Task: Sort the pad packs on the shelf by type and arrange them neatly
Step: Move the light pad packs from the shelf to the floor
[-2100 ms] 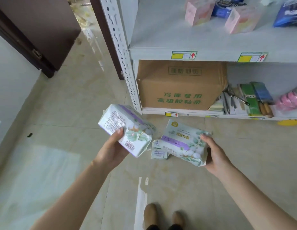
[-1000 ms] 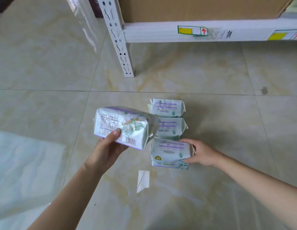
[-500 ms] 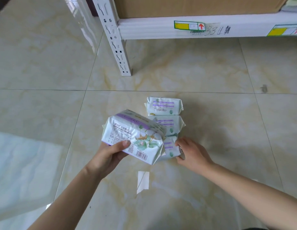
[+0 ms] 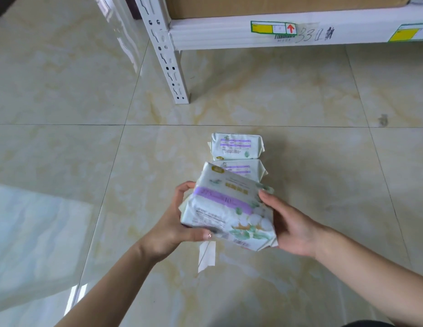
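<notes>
A white pad pack [image 4: 229, 206] with a purple band and cotton-flower print hangs low over the tiled floor. My left hand [image 4: 175, 225] grips its left end, thumb along the near edge. My right hand [image 4: 290, 223] holds its right end. Beyond it, two smaller white packs of the same design lie in a row on the floor: the far pack [image 4: 237, 146] is in full view, and the middle pack [image 4: 243, 168] is partly covered by the held pack. Whatever lies beneath the held pack is hidden.
The white shelf post [image 4: 168, 55] stands on the floor at the upper middle, and the bottom shelf rail [image 4: 217, 36] with yellow price labels runs to the right. A cardboard box [image 4: 276, 5] sits on that shelf. A white strip of tape [image 4: 207, 256] lies on the tiles below the hands.
My left hand has carried the large pack rightward, over the nearest floor pack. My right hand has left that floor pack and taken the right end of the held pack.
</notes>
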Available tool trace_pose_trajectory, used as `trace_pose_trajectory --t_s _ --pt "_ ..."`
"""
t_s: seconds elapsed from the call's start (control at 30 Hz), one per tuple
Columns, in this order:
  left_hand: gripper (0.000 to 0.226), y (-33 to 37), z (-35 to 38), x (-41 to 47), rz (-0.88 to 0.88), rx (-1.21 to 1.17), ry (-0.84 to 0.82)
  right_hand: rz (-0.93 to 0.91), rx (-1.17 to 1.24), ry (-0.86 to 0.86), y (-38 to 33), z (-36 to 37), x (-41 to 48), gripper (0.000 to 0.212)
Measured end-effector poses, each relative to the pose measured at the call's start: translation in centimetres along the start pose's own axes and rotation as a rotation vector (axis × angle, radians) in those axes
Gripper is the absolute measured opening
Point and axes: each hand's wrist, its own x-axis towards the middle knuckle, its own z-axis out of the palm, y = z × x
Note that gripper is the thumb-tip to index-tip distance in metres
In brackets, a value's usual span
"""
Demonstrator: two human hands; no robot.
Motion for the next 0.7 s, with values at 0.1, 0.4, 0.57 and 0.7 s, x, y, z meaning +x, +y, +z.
trace_pose_trajectory --t_s 0.1,0.4,0.57,0.7 --pt "0.087 -0.4 -0.2 -1.0 -0.106 0.136 -0.072 -0.076 -0.181 0.163 1.4 -1.8 -0.8 0.097" --pt "0.077 -6.6 1.2 -3.3 -0.324 0.199 0.037 -0.184 -0.725 0.217 7.2 -4.7 -1.9 0.089" --pt "0.083 -10.5 1.2 -3.5 -0.271 0.506 0.159 -0.206 -1.165 0.383 11.4 -5.7 -0.8 0.092" --pt "0.075 -11.2 2.4 -2.6 -0.164 0.721 0.254 -0.161 -1.065 0.484 12.0 -5.8 -0.2 0.089"
